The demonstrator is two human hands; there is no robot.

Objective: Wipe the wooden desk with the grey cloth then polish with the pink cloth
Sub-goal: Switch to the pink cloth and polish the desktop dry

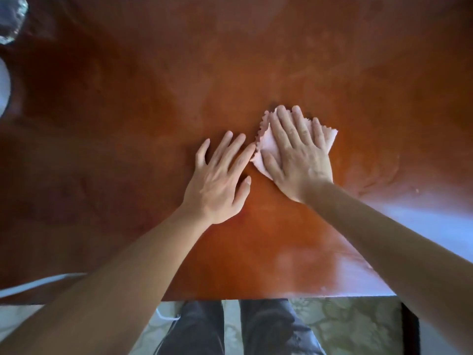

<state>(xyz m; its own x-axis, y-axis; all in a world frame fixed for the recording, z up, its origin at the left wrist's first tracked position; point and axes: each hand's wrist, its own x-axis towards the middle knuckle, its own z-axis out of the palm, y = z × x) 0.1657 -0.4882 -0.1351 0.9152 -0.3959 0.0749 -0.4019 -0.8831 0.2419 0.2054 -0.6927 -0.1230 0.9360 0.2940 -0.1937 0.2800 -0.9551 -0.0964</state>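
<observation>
**Pink cloth pressed flat on the wooden counter**

The right hand (294, 152) lay palm down on the pink cloth (266, 146), fingers straight and slightly spread, pressing it against the counter (128, 111). It was released rather than grasping: no finger curled around the fabric. The cloth sat near the middle of the counter, a little toward its right edge and well back from the near edge. Its zigzag-cut border showed to the left of the fingers, and a corner stuck out past the little finger on the right.

The left hand (220, 178) rested flat on the bare wood just beside the cloth, on its left, also released, with fingers extended and fanned. The tip of its index finger reached the left border of the cloth; whether it actually touched could not be told. Both forearms stretched in from the near edge.

The reddish-brown surface showed faint cloudy streaks and a pale sheen toward the near right corner. At the far left corner stood a clear, shiny object (10, 19), blurred and cut off by the frame. Below the near edge, dark trousers (266, 326) appeared above a pale patterned floor (345, 326).
</observation>
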